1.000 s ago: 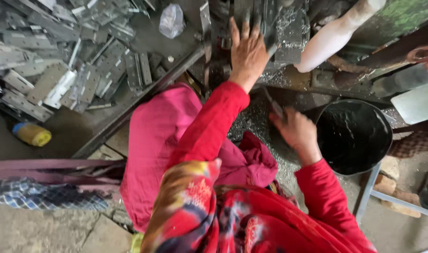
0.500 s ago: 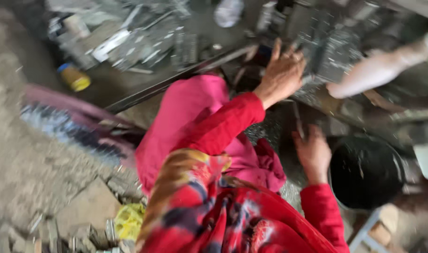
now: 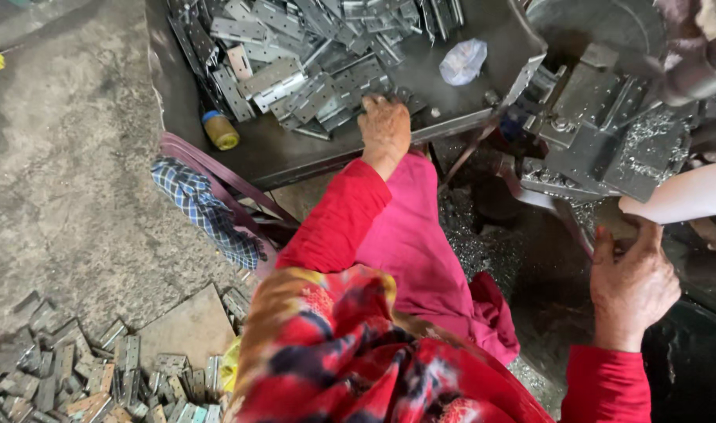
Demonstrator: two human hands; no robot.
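My left hand [image 3: 385,129] reaches forward in a red sleeve, and its fingertips are down on a heap of grey metal hinge plates [image 3: 295,74] in a dark metal tray [image 3: 287,153]. The fingers curl into the plates, hiding whether one is gripped. My right hand [image 3: 632,286] is at the lower right with fingers spread, just under a white rod-like handle [image 3: 683,196] and holding nothing. A grey press machine [image 3: 600,133] covered in metal shavings stands between the two hands.
A small yellow-and-blue can [image 3: 219,130] and a crumpled clear bag [image 3: 463,61] lie in the tray. A checked cloth [image 3: 205,211] hangs over a maroon seat edge. More hinge plates [image 3: 76,376] are piled on the concrete floor, and a black bucket [image 3: 687,368] stands at the lower right.
The view has swung left. My left hand has moved from the machine over to the heap of hinge plates. My right hand stays low by the bucket, now under the white handle.
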